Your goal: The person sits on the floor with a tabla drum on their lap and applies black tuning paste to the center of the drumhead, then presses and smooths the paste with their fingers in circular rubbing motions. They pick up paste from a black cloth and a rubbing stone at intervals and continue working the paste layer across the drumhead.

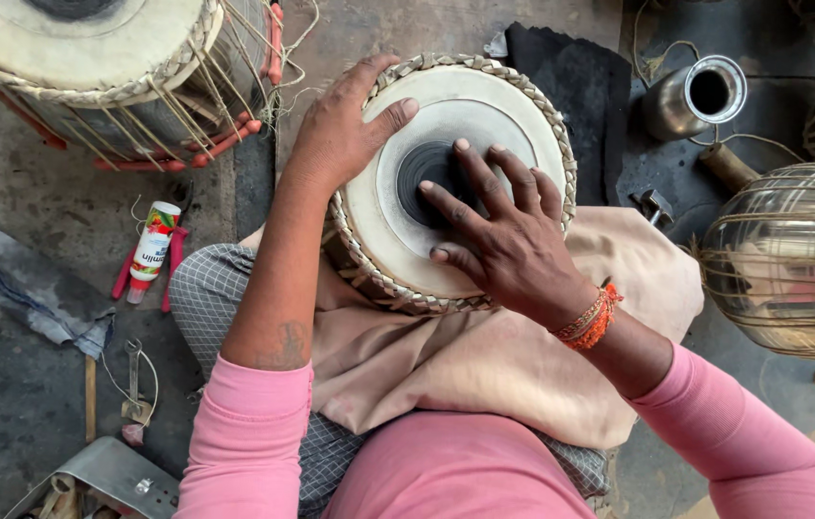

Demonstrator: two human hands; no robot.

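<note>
Drum (398, 231): a small hand drum with a pale skin and plaited rim, resting on a beige cloth (484, 356) across my lap.
Black patch (424, 173): round, at the centre of the skin.
Left hand (340, 130): open, cupped over the far-left rim, thumb lying on the skin; grips nothing.
Right hand (503, 235): open, fingers spread, fingertips (462, 146) pressing flat on the black patch; holds nothing.
Floor: larger drum (109, 67) upper left; metal pot (696, 96) upper right; glue bottle (152, 245) left.

Grey concrete floor (32, 192), crumpled grey rag (32, 293), small glue bottle (152, 245), metal pot (691, 96), black mat (585, 86)
</note>
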